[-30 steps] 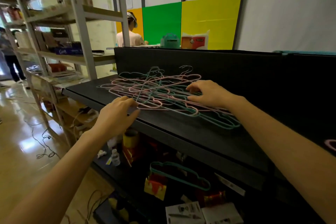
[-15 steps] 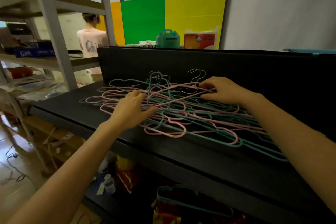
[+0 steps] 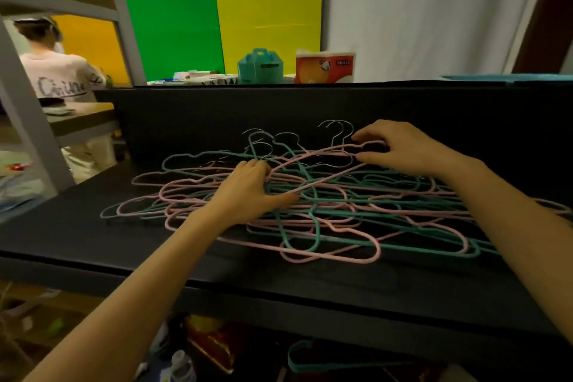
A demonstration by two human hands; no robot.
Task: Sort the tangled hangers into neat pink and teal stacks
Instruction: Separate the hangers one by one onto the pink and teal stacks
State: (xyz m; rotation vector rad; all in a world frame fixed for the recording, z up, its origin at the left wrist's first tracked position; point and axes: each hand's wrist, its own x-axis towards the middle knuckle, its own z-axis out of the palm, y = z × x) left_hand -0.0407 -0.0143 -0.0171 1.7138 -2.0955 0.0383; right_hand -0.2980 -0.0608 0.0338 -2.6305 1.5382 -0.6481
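A tangled heap of thin pink and teal hangers lies spread across the black shelf, hooks pointing to the back wall. My left hand lies on the heap's middle, fingers curled round one end of a pink hanger that rises above the pile. My right hand pinches the other end of that same pink hanger near its metal hook, at the back right of the heap.
A black back panel walls the shelf behind the heap. A grey metal rack stands at the left, with a person beyond it. One teal hanger and clutter lie on the level below.
Both hands have moved further over the heap and taken hold of a pink hanger, which now lifts off the pile. The view has moved closer and to the right.
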